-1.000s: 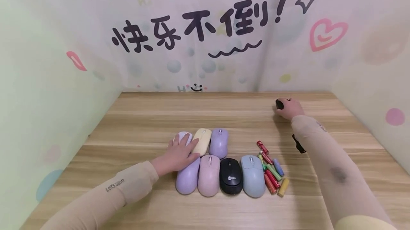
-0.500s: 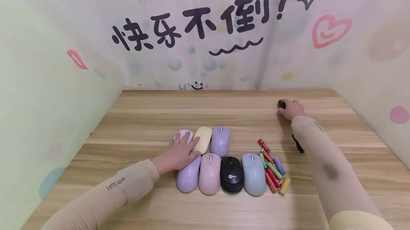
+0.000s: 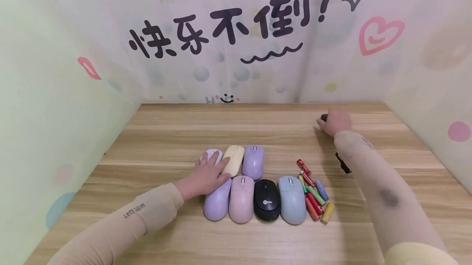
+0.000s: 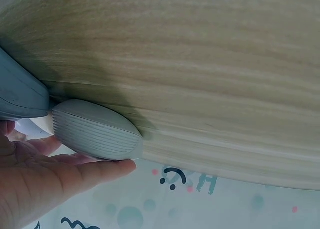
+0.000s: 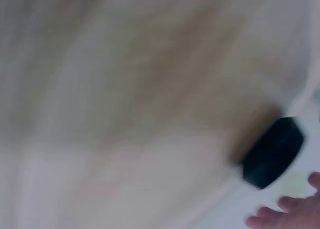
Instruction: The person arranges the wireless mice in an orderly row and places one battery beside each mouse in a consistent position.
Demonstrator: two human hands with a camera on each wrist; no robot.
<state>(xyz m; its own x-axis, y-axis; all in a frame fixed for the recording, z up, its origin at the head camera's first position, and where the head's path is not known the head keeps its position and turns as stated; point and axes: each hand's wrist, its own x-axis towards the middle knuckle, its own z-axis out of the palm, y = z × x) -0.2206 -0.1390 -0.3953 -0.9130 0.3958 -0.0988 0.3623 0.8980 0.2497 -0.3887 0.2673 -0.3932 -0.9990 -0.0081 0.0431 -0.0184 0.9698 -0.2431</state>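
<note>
My left hand (image 3: 206, 179) lies over the left end of two rows of computer mice, fingers straight and spread. Its fingertips rest on a pale white-lilac mouse (image 3: 214, 153) and reach the edge of a cream mouse (image 3: 234, 158); the thumb stretches above a purple mouse (image 3: 216, 205). The left wrist view shows the fingers along a mouse with a ribbed side (image 4: 97, 131). Far back right, my blurred right hand (image 3: 338, 122) is beside a black mouse (image 3: 324, 117), partly hidden by it. In the right wrist view, the extended fingers (image 5: 287, 214) stand apart from the black mouse (image 5: 272, 154).
Another purple mouse (image 3: 253, 164) ends the back row. Pink (image 3: 241, 203), black (image 3: 267, 207) and light blue (image 3: 292, 203) mice continue the front row. Several coloured batteries (image 3: 314, 203) lie loose right of it. A printed cloth wall (image 3: 173, 80) borders the wooden table's (image 3: 184, 121) back.
My right hand held the black mouse at the back right; now its fingers have come off it and the hand blurs with motion. The left hand and the rows stay put.
</note>
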